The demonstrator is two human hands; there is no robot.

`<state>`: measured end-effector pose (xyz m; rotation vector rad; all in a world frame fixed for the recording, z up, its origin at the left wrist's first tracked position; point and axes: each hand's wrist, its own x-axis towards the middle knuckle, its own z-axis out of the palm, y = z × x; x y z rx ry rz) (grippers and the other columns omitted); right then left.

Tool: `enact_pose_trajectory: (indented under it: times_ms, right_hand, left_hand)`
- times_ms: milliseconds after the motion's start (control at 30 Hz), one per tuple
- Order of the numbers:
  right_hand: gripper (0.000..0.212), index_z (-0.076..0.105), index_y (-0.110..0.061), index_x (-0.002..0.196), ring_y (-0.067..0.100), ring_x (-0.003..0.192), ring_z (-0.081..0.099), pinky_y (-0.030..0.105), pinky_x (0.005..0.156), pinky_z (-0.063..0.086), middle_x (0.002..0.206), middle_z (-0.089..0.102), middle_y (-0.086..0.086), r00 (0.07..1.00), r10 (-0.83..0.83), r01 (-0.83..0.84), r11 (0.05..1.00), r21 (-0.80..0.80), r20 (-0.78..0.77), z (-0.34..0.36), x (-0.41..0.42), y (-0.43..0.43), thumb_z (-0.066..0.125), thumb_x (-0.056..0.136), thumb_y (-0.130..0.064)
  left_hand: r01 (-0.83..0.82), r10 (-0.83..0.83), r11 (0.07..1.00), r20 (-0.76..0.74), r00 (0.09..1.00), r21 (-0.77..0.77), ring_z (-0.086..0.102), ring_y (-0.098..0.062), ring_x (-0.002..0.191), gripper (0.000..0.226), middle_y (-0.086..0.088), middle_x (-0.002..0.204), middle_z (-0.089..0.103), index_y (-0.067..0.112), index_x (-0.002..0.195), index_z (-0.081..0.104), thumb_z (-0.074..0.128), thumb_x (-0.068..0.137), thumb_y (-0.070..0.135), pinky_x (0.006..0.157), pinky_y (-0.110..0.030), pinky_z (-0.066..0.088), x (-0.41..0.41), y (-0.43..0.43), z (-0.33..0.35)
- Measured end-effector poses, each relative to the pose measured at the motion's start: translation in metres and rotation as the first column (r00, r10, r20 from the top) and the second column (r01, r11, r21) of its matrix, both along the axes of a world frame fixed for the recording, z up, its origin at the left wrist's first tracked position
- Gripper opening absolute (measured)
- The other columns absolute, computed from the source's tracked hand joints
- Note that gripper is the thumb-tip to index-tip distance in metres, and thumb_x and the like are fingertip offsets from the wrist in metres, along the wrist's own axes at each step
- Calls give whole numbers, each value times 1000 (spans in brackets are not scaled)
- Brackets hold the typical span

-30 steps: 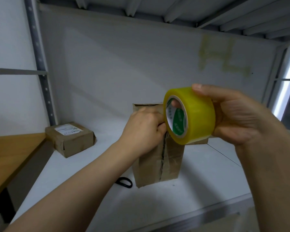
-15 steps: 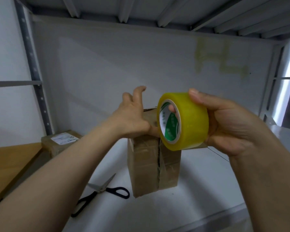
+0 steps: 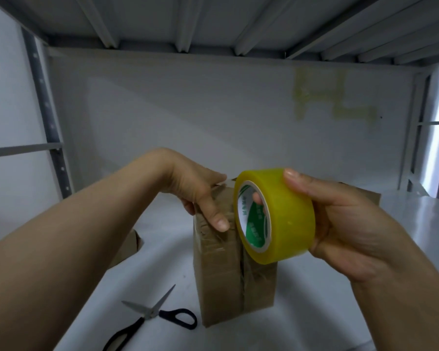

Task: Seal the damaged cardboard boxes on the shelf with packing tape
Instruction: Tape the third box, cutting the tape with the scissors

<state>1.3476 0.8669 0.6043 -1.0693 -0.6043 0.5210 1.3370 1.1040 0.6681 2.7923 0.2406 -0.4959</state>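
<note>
Right hand curls round the yellow packing tape roll, one finger through its core; left hand clamps the upright brown cardboard box, thumb down its front, on the white shelf; black-handled scissors beside.

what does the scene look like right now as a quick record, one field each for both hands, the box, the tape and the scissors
left hand: grips the top of the cardboard box, thumb down its front face
right hand: holds the tape roll, thumb on the outside, a finger in the core
cardboard box: upright on the shelf, crinkled tape over its front seam
tape roll: yellow, before the box's upper right
scissors: open, flat on the shelf, left of the box
</note>
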Motion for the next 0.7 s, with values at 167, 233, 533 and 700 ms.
enact_pose_trajectory:
  times_ms: [167,233,533,700]
  right_hand:
    - [31,82,-9,91,27,86,77,38,74,62,99,77,16,999,18,-18,1000,-8,35,0,3,1,67,74,-29]
    - [35,81,-8,97,31,94,75,43,82,60,104,76,18,999,11,-10,1000,-10,31,-2,6,3,69,73,-30]
    - [38,80,-6,100,30,91,76,40,75,63,103,77,17,1000,-10,11,999,42,-26,-2,9,7,68,75,-32]
    - [35,81,-10,96,28,87,77,37,72,62,100,77,16,999,-25,25,1000,18,24,-4,8,8,66,76,-35]
  left_hand:
    - [14,-13,996,8,1000,-90,63,-21,116,147,2,142,51,36,158,20,96,34,59,75,-27,59,10,13,-3]
    - [49,-50,997,-20,999,-66,65,-14,109,135,9,128,60,37,148,39,90,28,75,76,-27,58,12,14,-5]
    - [156,-157,987,-51,986,-33,61,-8,112,86,21,117,64,63,108,54,53,32,104,102,-38,51,14,13,-8]
    - [25,52,981,388,920,-192,46,-9,138,113,9,143,59,25,139,60,18,66,101,115,-29,22,10,25,-18]
